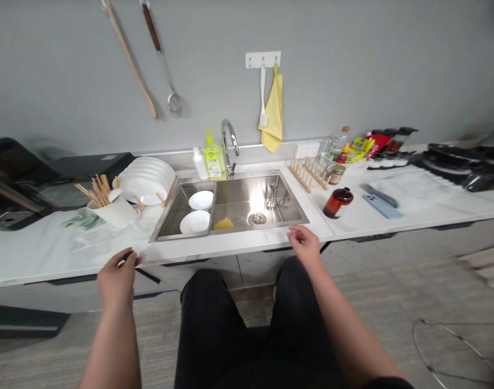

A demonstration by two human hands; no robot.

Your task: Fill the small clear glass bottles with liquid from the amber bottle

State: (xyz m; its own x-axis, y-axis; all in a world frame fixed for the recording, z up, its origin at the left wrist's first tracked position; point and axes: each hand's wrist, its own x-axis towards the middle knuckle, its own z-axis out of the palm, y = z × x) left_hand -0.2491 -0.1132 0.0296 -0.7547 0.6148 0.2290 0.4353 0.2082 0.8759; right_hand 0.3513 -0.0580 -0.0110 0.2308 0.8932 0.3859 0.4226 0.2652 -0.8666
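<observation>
My left hand (117,274) hovers at the counter's front edge, left of the sink. Its fingers are loosely curled with a dark gap between thumb and forefinger, and I see nothing held. My right hand (305,246) is at the edge near the sink's right front corner, half curled with nothing visible in it. Between them lies the steel sink (266,226). Two white bowls, the rear bowl (201,200) and the front bowl (195,222), sit in the wire basket (171,208) on its left. A yellow sponge or cloth (224,223) lies on the sink floor.
White plates (147,181) stand in a rack beside a chopstick-filled holder (119,212). Soap bottles (215,159) flank the faucet (227,146). On the right are a wooden rack (309,174), a brown bottle (338,203) and a blue phone (382,206). A yellow cloth (273,116) hangs above.
</observation>
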